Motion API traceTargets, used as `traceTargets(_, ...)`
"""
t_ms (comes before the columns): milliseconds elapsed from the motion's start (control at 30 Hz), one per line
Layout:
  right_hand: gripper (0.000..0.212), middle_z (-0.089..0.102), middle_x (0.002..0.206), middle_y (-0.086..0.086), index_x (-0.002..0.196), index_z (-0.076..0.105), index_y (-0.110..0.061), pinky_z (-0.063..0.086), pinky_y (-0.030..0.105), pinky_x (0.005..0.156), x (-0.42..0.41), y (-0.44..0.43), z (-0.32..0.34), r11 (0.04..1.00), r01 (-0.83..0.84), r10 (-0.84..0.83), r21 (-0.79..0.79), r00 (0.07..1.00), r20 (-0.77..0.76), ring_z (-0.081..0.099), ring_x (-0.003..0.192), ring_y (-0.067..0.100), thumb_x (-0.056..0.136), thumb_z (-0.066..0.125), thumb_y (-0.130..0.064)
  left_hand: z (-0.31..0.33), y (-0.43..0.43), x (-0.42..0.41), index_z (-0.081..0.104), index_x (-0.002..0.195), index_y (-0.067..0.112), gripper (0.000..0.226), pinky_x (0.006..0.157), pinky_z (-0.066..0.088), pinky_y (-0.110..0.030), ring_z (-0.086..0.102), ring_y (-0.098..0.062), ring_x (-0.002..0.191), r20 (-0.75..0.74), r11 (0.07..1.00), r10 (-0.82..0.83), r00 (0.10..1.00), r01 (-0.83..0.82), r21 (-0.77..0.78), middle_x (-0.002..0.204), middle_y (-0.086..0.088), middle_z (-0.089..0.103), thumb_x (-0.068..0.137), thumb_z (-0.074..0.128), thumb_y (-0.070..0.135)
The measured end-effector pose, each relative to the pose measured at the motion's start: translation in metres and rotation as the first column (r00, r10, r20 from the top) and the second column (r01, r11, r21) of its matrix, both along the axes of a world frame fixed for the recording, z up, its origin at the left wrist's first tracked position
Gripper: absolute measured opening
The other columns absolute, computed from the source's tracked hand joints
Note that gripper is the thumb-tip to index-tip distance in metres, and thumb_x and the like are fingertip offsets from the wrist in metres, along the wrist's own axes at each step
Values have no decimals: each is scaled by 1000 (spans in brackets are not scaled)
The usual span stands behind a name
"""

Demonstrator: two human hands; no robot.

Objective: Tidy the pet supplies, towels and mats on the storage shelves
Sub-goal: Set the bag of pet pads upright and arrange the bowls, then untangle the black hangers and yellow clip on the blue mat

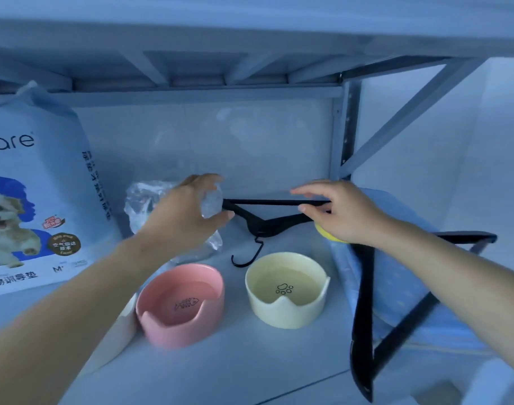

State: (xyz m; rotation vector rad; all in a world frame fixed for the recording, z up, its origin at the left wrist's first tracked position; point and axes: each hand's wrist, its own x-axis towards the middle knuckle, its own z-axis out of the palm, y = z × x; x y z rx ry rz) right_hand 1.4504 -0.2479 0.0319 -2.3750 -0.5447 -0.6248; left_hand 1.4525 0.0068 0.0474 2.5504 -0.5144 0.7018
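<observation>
White metal shelving fills the view, with a pale shelf board (250, 361) below, the ribbed underside of the upper shelf (191, 68) overhead and a perforated upright post (346, 127) at the back right. A person reaches in with both bare arms. Their left hand (188, 211) is curled around a crumpled clear plastic wrapper (142, 203) near the back of the shelf. Their right hand (340, 211) pinches the straight bar of a black hanger (267, 222) between thumb and fingers; the hanger hangs upside down, its hook pointing down toward the shelf board. Just beneath that hand a small yellow object (327, 233) peeks out, too hidden to identify. Closer to the viewer, a pink pet bowl (162, 331) with a fish drawing inside stands beside a pale yellow pet bowl (282, 314) with a paw print inside, near each other but apart. A white object (118, 337) sits left of the pink bowl, mostly covered by the left forearm. At far left a large bag of pet training pads (36, 200), printed with a fluffy dog, stands upright. On the right a second black hanger (364, 302) lies across a blue dotted pack (396, 287), partly under the right forearm.
</observation>
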Motion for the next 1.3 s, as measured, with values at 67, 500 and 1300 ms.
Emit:
traceTargets(67,25,62,103,-17,113,65,-22,51,20,84,-16,-26,-10,999,18,-16,31,998,-60,58,94,-2,90,58,-15,-6,-37,-14,50,124,31,49,78,34,-15,54,-3,101,-92,988,-146,985,140,-69,113,15,55,79,68,36)
traceTargets(500,25,61,104,-23,113,65,-27,45,18,89,-96,-148,-48,989,93,-113,-115,977,-182,55,104,-4,90,60,-21,-50,-165,-78,55,115,38,30,86,37,-14,50,4,102,-195,942,-318,928,332,45,112,21,56,85,61,40)
traceTargets(1300,23,60,105,-25,110,64,-31,37,6,83,-80,-164,-61,998,14,-25,-66,986,-166,53,101,-6,89,60,-23,-48,-178,-104,56,110,44,30,48,34,0,62,-5,71,-282,994,-77,956,97,58,97,21,64,83,59,29)
